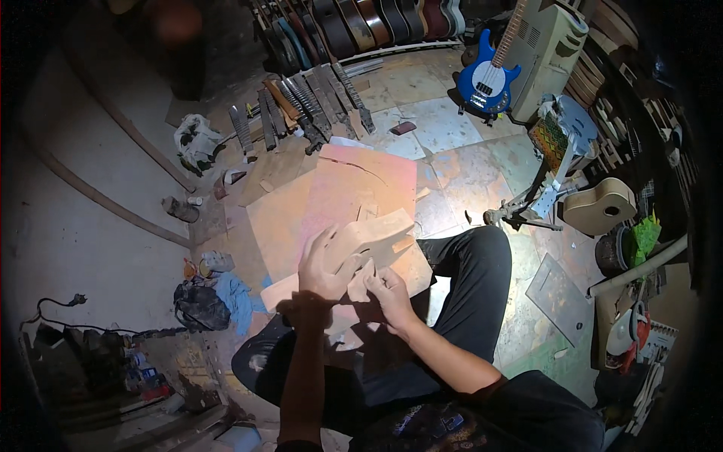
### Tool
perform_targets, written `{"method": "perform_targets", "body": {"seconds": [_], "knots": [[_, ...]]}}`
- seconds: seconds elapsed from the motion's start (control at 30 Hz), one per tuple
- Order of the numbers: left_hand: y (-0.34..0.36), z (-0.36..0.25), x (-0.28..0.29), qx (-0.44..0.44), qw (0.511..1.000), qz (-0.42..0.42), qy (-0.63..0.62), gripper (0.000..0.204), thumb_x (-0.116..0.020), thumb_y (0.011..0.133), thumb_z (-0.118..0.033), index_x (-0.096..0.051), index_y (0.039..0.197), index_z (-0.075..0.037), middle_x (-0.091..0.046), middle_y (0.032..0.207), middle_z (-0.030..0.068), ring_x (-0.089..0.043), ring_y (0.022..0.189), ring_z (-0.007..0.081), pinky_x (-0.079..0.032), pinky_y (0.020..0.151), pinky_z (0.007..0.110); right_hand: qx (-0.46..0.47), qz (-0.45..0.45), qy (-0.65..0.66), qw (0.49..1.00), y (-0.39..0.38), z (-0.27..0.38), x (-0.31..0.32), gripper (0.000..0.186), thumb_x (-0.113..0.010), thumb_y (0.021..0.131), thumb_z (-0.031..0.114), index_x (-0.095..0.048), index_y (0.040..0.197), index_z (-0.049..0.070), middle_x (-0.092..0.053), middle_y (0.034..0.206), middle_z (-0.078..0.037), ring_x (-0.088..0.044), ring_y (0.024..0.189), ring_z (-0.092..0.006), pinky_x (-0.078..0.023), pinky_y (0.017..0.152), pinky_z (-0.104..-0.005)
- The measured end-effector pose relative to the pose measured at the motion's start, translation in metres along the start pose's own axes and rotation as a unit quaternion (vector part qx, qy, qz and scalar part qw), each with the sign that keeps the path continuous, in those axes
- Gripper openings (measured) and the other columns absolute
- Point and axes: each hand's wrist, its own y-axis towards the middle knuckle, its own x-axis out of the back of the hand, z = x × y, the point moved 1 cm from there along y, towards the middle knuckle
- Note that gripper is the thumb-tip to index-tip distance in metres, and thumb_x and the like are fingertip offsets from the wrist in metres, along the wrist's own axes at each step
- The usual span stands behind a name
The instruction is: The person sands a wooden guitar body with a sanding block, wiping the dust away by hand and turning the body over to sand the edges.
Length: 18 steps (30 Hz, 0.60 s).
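Over my lap a pale, bare wooden guitar body [382,228] is tilted up, with a thick edge and cut-outs along its side. My left hand [322,267] is wrapped round its left part, thumb toward me. A tan folded piece of sandpaper [359,288] is pinched in my right hand [390,295], close against the near side of the wood. The wood hides part of my left fingers. Beneath lies a pinkish-orange board [361,173] with a dark curved line near its far edge.
Guitar necks [309,105] lie in a row beyond the board, and several guitar bodies [361,26] stand behind them. A blue electric guitar [486,79] stands far right. An acoustic guitar body [600,207] and a flat dark panel [559,297] are at right; rags [233,300] lie left.
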Motion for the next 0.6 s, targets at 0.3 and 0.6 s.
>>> {"method": "perform_targets", "body": {"seconds": [0.3, 0.6], "knots": [[-0.016, -0.008, 0.017, -0.094, 0.994, 0.018, 0.046, 0.065, -0.101, 0.058, -0.024, -0.068, 0.111, -0.004, -0.062, 0.117, 0.0191, -0.063, 0.111, 0.0376, -0.055, 0.090, 0.047, 0.034, -0.014, 0.049, 0.998, 0.006, 0.015, -0.004, 0.019, -0.070, 0.104, 0.005, -0.062, 0.121, 0.000, -0.071, 0.097, -0.004, -0.067, 0.082, -0.0088, -0.055, 0.070, -0.0249], [-0.022, 0.011, 0.023, -0.165, 0.981, 0.079, 0.058, 0.060, -0.099, 0.066, -0.021, -0.071, 0.118, -0.008, -0.060, 0.142, 0.0257, -0.059, 0.134, 0.0474, -0.052, 0.109, 0.056, 0.146, -0.071, -0.161, 0.973, 0.013, 0.023, 0.001, 0.012, -0.072, 0.101, 0.006, -0.070, 0.111, -0.002, -0.074, 0.096, -0.005, -0.069, 0.086, -0.0105, -0.056, 0.076, -0.0261]]}}
